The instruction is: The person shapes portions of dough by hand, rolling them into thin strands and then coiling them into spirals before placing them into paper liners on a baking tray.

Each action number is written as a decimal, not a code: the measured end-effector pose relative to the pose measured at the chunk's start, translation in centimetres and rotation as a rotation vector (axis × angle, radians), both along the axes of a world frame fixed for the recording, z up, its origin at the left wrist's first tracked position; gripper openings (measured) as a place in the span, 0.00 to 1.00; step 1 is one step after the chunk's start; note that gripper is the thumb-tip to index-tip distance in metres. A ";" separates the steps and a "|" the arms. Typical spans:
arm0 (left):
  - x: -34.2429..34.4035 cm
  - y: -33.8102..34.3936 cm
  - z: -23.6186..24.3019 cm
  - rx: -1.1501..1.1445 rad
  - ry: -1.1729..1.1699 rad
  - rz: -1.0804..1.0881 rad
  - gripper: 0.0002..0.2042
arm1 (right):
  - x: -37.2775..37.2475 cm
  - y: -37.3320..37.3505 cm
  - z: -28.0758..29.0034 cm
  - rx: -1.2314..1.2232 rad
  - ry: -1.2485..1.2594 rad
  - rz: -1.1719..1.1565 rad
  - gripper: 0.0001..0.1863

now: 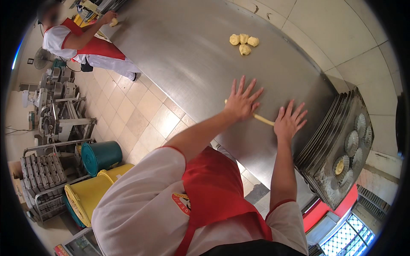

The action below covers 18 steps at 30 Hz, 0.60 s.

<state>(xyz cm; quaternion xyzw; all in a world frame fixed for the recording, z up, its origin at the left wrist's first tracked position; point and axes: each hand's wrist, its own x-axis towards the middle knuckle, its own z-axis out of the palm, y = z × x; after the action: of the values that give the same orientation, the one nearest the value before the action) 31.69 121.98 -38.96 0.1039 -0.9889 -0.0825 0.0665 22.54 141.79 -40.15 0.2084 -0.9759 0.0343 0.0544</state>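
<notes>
On the steel worktable (pixel 183 55), a thin rope of pale yellow dough (pixel 264 120) lies under both my hands. My left hand (pixel 242 103) rests flat on its left part, fingers spread; a small tip of dough shows past the palm. At the rope's right end, my right hand (pixel 289 123) also lies flat with its fingers apart. Both palms hide the dough beneath them. Farther back on the table sit several rough yellow dough lumps (pixel 244 39), grouped close together and apart from my hands.
To the right, stacked dark baking trays (pixel 326 128) carry several fluted cups (pixel 351 143); one holds a dough piece (pixel 339 167). A co-worker (pixel 92 42) in a red apron handles dough (pixel 114 22) at the table's far left. Green (pixel 100 157) and yellow bins (pixel 87 198) stand lower left.
</notes>
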 end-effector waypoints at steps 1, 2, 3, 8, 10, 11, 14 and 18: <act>0.5 0.0 -0.4 0.001 -0.011 -0.087 0.30 | -0.1 0.3 -0.3 -0.015 0.008 0.037 0.32; 1.4 -0.2 -0.9 0.001 -0.021 -0.178 0.29 | 0.3 0.7 -0.7 -0.032 0.015 0.071 0.31; 2.6 -0.5 -1.3 -0.001 -0.030 -0.270 0.29 | 2.5 1.5 -1.2 -0.042 -0.030 0.120 0.31; 13.5 0.4 0.7 0.109 -0.208 -0.583 0.30 | 16.9 7.1 1.6 -0.014 -0.274 0.288 0.32; 14.0 -2.2 -1.0 0.190 -0.014 -0.471 0.27 | 17.3 8.5 1.1 -0.140 -0.209 0.163 0.29; 13.9 -3.4 -1.2 0.247 0.068 -0.365 0.19 | 16.7 8.7 1.2 -0.167 -0.154 0.077 0.25; 13.3 -5.7 -1.0 0.238 0.047 -0.331 0.11 | 14.4 9.3 2.8 -0.205 -0.023 0.025 0.11; 13.4 -3.5 0.6 1.263 -0.221 0.114 0.10 | 18.8 8.4 10.1 -0.426 -0.655 0.263 0.05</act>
<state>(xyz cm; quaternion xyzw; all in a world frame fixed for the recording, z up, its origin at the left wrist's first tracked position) 45.07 118.49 -38.39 0.1833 -0.7438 -0.6341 -0.1053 41.30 150.23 -30.09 0.2938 -0.8777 0.3066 -0.2219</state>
